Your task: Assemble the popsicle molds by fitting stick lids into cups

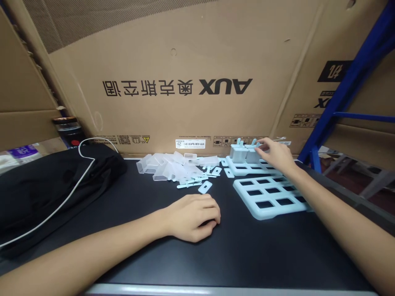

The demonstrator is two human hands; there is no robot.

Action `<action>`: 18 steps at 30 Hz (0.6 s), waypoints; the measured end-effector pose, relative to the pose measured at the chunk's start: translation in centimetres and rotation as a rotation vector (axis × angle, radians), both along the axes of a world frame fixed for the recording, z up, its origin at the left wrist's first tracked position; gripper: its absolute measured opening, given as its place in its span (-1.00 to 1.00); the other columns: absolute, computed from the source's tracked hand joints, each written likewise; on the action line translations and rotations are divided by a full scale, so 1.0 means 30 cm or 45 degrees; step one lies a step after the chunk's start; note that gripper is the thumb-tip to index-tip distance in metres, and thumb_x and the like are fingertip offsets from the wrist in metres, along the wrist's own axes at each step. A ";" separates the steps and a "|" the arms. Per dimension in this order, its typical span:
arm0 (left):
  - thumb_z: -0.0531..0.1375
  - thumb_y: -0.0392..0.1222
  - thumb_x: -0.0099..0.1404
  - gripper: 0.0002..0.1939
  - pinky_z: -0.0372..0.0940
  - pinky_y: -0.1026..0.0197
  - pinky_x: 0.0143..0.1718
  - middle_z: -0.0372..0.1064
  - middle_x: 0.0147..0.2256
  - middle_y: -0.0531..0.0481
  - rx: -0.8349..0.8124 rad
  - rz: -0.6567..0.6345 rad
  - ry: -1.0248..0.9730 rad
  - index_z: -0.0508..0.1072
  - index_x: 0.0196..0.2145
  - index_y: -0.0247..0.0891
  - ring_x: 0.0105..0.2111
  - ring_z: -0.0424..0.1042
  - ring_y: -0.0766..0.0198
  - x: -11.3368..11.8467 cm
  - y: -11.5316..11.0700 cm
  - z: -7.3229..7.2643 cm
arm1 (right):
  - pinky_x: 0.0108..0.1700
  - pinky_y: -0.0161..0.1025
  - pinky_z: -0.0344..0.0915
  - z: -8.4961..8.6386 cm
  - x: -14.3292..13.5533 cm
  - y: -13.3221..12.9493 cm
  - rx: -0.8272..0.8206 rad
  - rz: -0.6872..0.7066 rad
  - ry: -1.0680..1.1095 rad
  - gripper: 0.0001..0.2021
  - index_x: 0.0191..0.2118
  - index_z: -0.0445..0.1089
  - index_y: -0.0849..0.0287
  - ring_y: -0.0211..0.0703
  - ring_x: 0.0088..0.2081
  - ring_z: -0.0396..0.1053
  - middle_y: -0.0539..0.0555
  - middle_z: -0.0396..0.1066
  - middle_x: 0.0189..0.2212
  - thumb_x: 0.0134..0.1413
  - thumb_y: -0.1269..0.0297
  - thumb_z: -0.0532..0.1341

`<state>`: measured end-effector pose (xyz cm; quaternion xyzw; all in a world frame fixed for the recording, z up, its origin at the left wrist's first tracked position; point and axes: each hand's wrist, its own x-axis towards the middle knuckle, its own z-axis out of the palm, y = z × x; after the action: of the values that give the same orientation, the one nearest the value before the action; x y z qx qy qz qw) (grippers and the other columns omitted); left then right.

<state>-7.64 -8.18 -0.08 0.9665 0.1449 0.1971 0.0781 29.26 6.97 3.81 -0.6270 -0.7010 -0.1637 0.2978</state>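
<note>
My left hand (196, 218) rests on the black table with its fingers curled, and what it holds, if anything, is hidden. My right hand (273, 154) reaches to the back right, its fingertips at a pale blue lidded mould (253, 154) with a stick on top. Beside that stands a similar mould (238, 153); both sit in the rear blue rack (243, 169). A second blue rack (265, 209) with rectangular openings lies in front, partly under my right forearm. Clear plastic sleeves (173, 164) are heaped at the centre back, with blue sticks (189, 185) and small blue lids (205, 187) beside them.
Black cloth (101, 168) with a white cable (72, 185) lies at the left, near a dark jar (69, 131). A large cardboard box (173, 111) stands behind the table (247, 250). A blue metal frame (339, 86) rises at the right.
</note>
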 end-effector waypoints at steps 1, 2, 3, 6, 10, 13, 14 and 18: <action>0.10 -0.30 0.34 -0.88 0.33 0.22 -0.03 0.47 -0.13 -0.01 -0.003 0.001 0.001 0.41 -0.19 -0.21 -0.11 0.45 0.25 0.000 0.000 0.000 | -0.17 -0.09 0.31 -0.001 0.002 0.003 -0.003 -0.008 0.010 -0.65 -0.01 0.43 0.07 0.12 -0.14 0.51 0.09 0.59 -0.28 0.11 0.10 0.17; 0.10 -0.30 0.34 -0.88 0.33 0.22 -0.02 0.47 -0.13 -0.01 -0.007 0.003 0.003 0.41 -0.19 -0.21 -0.10 0.45 0.24 -0.001 0.001 0.000 | -0.16 -0.09 0.31 -0.002 0.004 0.008 -0.007 -0.014 0.022 -0.64 -0.01 0.42 0.08 0.12 -0.13 0.51 0.10 0.59 -0.27 0.10 0.09 0.17; 0.09 -0.30 0.35 -0.88 0.33 0.22 -0.02 0.47 -0.13 -0.02 -0.011 0.006 0.005 0.41 -0.19 -0.21 -0.10 0.45 0.24 -0.001 0.001 0.000 | -0.15 -0.08 0.32 -0.004 0.006 0.012 -0.010 -0.020 0.033 -0.64 -0.02 0.42 0.09 0.13 -0.12 0.51 0.10 0.59 -0.27 0.09 0.08 0.18; 0.09 -0.29 0.34 -0.87 0.33 0.22 -0.02 0.47 -0.13 -0.03 -0.023 0.012 0.018 0.41 -0.19 -0.20 -0.10 0.45 0.23 -0.003 0.002 0.001 | -0.13 -0.07 0.32 -0.007 0.011 0.025 -0.019 -0.032 0.061 -0.63 -0.04 0.41 0.12 0.14 -0.11 0.51 0.13 0.59 -0.26 0.07 0.06 0.19; 0.09 -0.29 0.34 -0.87 0.32 0.21 -0.01 0.47 -0.13 -0.03 -0.015 0.022 0.043 0.41 -0.18 -0.20 -0.09 0.45 0.23 -0.001 -0.002 0.005 | -0.10 -0.04 0.31 -0.005 0.008 0.022 -0.062 -0.019 0.144 -0.61 -0.05 0.39 0.16 0.13 -0.13 0.50 0.14 0.58 -0.27 0.03 0.07 0.21; 0.10 -0.28 0.34 -0.88 0.31 0.19 -0.03 0.46 -0.15 -0.02 0.035 0.088 0.044 0.40 -0.20 -0.20 -0.12 0.43 0.22 0.001 -0.004 0.010 | -0.07 -0.01 0.29 0.013 -0.012 -0.009 0.042 -0.010 0.203 -0.56 0.02 0.33 0.17 0.16 -0.10 0.45 0.16 0.57 -0.25 0.05 0.07 0.20; 0.09 -0.27 0.34 -0.89 0.31 0.17 -0.04 0.45 -0.15 -0.03 0.061 0.145 0.039 0.40 -0.21 -0.20 -0.13 0.42 0.21 0.001 -0.002 0.011 | -0.05 0.00 0.28 0.022 -0.024 -0.025 0.127 0.000 0.209 -0.57 0.03 0.32 0.18 0.17 -0.08 0.43 0.18 0.56 -0.24 0.08 0.07 0.18; 0.07 -0.25 0.35 -0.90 0.30 0.10 -0.09 0.43 -0.19 -0.05 0.117 0.448 0.042 0.39 -0.24 -0.21 -0.16 0.39 0.14 -0.005 0.019 0.012 | -0.12 -0.08 0.29 0.061 -0.114 -0.094 0.278 0.119 0.180 -0.77 -0.16 0.37 0.14 0.06 -0.16 0.43 0.18 0.52 -0.27 0.18 0.15 0.09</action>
<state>-7.79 -7.61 0.27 0.9318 0.3040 0.1981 -0.0043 25.85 4.14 5.63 -0.5674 -0.6848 -0.1803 0.4202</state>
